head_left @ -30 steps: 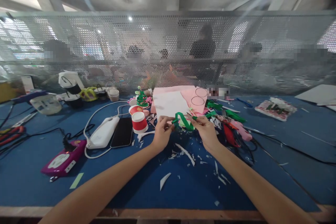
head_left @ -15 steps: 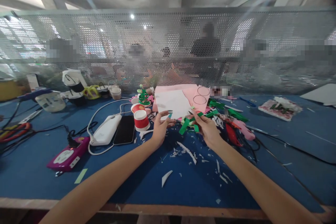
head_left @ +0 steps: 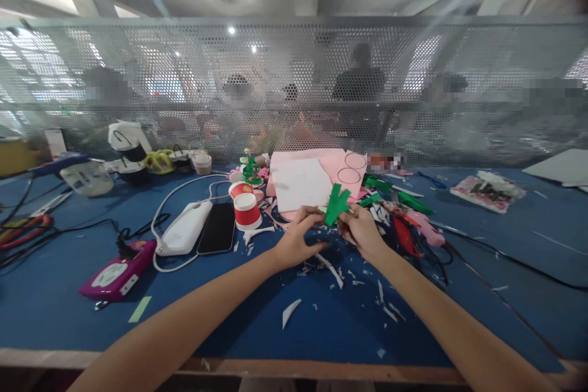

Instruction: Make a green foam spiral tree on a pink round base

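Observation:
A piece of green paper [head_left: 337,204] with strip-like arms stands up between my hands. My right hand [head_left: 365,233] is closed, pinching its lower right side between thumb and fingers. My left hand [head_left: 298,244] is just left of the paper, its fingertips close to the lower edge; I cannot tell if they touch it. The left thumb is held well apart from those fingers. Behind the hands, a white sheet [head_left: 301,184] lies over pink paper [head_left: 351,165] with circles drawn on it.
Red-and-white paper cups [head_left: 247,211], a black phone [head_left: 217,228], a white power bank [head_left: 187,228] and a purple power strip [head_left: 118,271] are on the left. To the right lie a pink glue gun [head_left: 425,226] and cables. White paper scraps [head_left: 333,271] litter the front.
The green paper has been raised and turned upright in my right hand. My left hand has moved right and toward me, close to it.

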The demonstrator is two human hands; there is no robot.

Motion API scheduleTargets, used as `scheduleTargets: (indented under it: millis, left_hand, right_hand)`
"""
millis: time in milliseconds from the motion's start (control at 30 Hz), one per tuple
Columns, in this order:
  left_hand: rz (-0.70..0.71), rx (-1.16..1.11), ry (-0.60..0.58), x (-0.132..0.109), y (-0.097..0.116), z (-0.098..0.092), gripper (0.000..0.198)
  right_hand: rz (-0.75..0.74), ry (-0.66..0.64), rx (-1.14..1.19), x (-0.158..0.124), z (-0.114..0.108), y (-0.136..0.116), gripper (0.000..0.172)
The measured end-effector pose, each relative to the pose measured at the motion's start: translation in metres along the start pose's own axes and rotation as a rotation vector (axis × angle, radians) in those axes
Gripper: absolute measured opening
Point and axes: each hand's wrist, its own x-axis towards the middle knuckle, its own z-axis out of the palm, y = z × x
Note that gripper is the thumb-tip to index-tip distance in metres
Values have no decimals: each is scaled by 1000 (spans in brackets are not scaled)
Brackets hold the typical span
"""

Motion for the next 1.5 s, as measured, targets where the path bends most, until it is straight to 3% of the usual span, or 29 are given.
scheduleTargets:
  millis: [167, 400, 533, 633, 833, 967, 1133, 1233, 1367, 1500]
  left_hand:
    - [1, 10, 183, 3, -2, -3, 17]
    - [-201, -310, 316, 7, 0, 0, 26]
    - [-411, -572, 397, 11, 7, 0, 32]
    - [-490, -708, 471, 14, 12, -2, 37]
    - [-515, -723, 537, 16, 9, -8, 36]
    - [-502, -542, 492, 14, 5, -10, 33]
    - [-232, 230, 487, 5, 6, -17, 29]
    - [-87, 509, 360, 0, 8, -20, 29]
    - [16, 605, 206, -2, 7, -21, 27]
    - [40, 496, 96, -1, 3, -20, 23]
  right_hand:
    - [12, -81, -147, -4, 2, -1, 41]
    - [-120, -315, -296, -5, -1, 2, 24]
    - [-291, -458, -421, -5, -7, -5, 29]
    - [-395, -526, -455, -5, -7, -8, 33]
    - [-466, -498, -579, -11, 2, -11, 38]
    - [-306, -475, -516, -16, 4, -13, 36]
    - [-24, -444, -285, -12, 0, -7, 40]
    - [36, -459, -156, -9, -2, -7, 39]
    - [121, -558, 30, -10, -2, -13, 33]
    - [176, -550, 171, -12, -1, -19, 33]
